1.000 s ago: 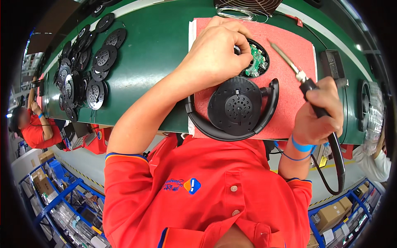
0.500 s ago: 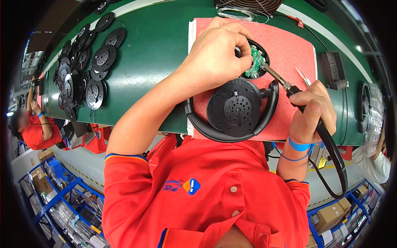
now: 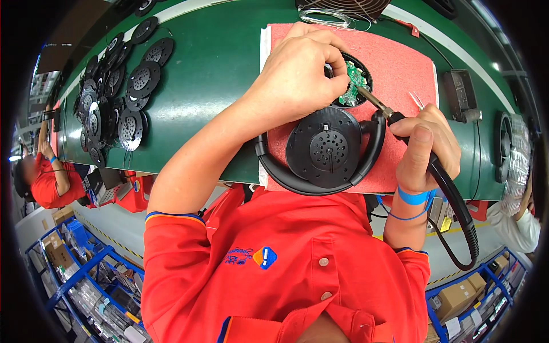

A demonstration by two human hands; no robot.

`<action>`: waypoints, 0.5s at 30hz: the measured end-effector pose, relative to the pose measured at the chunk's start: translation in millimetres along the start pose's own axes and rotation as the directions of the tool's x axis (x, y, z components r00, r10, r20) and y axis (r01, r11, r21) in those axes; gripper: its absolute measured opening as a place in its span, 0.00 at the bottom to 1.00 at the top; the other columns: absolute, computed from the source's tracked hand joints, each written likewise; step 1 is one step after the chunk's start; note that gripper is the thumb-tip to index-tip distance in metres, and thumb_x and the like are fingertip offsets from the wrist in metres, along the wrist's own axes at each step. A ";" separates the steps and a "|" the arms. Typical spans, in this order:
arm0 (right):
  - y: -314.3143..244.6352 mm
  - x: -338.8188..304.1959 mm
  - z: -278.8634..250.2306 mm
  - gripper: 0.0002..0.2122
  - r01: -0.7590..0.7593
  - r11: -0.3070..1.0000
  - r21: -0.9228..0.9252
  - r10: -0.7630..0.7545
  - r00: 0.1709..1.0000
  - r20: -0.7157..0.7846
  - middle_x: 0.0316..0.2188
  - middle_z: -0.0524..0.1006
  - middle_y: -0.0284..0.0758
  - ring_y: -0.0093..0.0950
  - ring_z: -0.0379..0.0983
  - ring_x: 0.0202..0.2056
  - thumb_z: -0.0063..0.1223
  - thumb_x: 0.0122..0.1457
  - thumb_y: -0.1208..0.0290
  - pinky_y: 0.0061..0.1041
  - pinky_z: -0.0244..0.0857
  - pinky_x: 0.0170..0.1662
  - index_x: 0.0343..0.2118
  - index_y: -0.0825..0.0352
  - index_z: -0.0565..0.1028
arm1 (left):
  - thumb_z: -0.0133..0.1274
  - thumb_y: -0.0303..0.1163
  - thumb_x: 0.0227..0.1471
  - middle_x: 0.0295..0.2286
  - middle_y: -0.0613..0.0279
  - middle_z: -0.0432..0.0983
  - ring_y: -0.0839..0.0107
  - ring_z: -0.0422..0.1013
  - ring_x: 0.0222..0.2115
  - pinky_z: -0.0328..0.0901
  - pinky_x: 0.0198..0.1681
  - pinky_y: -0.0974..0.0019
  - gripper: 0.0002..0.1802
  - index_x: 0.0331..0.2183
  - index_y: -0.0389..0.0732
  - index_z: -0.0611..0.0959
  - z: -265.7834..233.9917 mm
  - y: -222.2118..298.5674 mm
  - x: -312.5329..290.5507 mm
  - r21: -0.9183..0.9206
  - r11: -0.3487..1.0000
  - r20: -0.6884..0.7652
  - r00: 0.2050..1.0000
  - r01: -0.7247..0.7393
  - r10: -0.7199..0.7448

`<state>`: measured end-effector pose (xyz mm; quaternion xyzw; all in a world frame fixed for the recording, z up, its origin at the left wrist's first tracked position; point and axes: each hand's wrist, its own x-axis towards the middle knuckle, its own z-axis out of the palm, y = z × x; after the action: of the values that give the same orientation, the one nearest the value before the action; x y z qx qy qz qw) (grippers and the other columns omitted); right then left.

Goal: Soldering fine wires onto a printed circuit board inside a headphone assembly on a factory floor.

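My right hand (image 3: 426,143) is wrapped around a soldering iron (image 3: 394,116) with a black handle and a metal barrel. Its tip rests at the green circuit board (image 3: 351,86), which lies in the open upper ear cup of the black headphones (image 3: 372,157). Over the left side of that cup, my left hand (image 3: 303,74) is closed in a pinch. Whatever its fingertips hold is hidden behind the hand. The other ear cup (image 3: 327,150), a round black plate with holes in its centre, lies nearer to me, inside the curve of the headband.
Under the headphones lies a pink foam mat (image 3: 394,51) on the green table (image 3: 211,68). Many round black speaker plates (image 3: 140,80) are heaped at the left. Tweezers (image 3: 417,101), a dark box (image 3: 461,94) and a fan grille (image 3: 349,8) surround the mat. Another person (image 3: 48,183) works far left.
My right hand and the soldering iron have shifted slightly left, and the tip sits a little further over the board. My left hand stays in the same place.
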<state>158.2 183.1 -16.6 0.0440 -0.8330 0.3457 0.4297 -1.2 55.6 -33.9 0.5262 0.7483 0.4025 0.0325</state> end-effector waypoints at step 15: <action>0.3 0.6 1.4 0.08 -0.008 1.000 -0.012 0.008 1.000 0.019 0.13 0.73 0.33 0.24 0.60 0.12 0.49 0.51 0.80 0.22 0.52 0.18 0.17 0.69 0.74 | 0.56 0.28 0.37 0.35 0.60 0.76 0.62 0.66 0.41 0.57 0.49 0.63 0.05 0.19 0.36 0.80 1.1 0.5 0.2 0.019 1.000 -0.003 1.000 -0.002 0.002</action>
<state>156.7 182.6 -16.9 0.0412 -0.8391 0.3422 0.4208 -0.4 56.4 -34.2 0.5266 0.7516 0.3964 0.0259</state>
